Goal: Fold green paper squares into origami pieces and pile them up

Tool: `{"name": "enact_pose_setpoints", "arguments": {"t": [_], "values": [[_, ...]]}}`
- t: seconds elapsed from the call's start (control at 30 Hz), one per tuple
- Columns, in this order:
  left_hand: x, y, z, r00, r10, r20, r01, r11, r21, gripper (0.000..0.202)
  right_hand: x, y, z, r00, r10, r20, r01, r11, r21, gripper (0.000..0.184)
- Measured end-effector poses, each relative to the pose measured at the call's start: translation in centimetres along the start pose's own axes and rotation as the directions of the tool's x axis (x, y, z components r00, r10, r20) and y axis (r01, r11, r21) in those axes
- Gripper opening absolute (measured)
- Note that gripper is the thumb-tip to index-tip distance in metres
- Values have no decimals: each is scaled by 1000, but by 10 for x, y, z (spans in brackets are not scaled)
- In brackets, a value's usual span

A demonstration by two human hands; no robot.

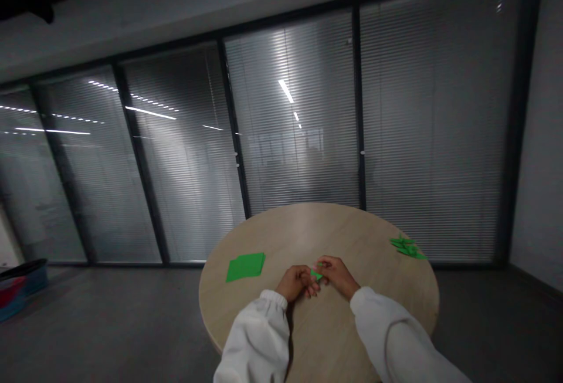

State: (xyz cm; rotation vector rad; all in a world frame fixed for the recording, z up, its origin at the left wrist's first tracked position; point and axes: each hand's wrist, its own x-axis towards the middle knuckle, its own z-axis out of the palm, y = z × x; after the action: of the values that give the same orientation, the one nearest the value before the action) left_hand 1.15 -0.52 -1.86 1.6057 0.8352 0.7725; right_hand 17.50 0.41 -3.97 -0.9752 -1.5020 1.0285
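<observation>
The left hand (297, 282) and right hand (334, 273) are held close together, fingers curled, both pinching a small piece of green paper (315, 275) between their fingertips. The piece sits above the near part of a round wooden table (352, 224); its exact folded shape is too small to determine. White sleeves (257, 336) with gathered cuffs cover both forearms. A squared stack of green paper (245, 267) lies flat on the table at 9 o'clock from the hands, well apart from them. A loose cluster of folded green paper pieces (407, 247) lies near the table edge at 3 o'clock from the hands. Beyond the table at 12 o'clock stands a glass partition with closed window blinds (294, 107). A red and blue bag (21, 286) rests on the floor (109, 324) at 9 o'clock, well beyond the table.
</observation>
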Motion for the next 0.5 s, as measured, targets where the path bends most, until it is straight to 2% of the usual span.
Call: {"name": "enact_pose_setpoints", "arguments": {"t": [0.07,0.23,0.43,0.5], "values": [[-1,1,0,1000,8,10,-9,999,37,46,0,0,0,1000,0,31,1,1000,-5,35],[-1,3,0,1000,8,10,-9,990,138,45,1,0,-1,997,-18,-71,11,995,-97,34],[-1,3,-4,978,132,-160,-87,961,262,40,3,1,-3,999,10,-36,-8,997,74,36],[-1,2,-4,980,120,-158,-81,968,238,40,3,2,-4,999,3,-40,1,994,109,35]]}}
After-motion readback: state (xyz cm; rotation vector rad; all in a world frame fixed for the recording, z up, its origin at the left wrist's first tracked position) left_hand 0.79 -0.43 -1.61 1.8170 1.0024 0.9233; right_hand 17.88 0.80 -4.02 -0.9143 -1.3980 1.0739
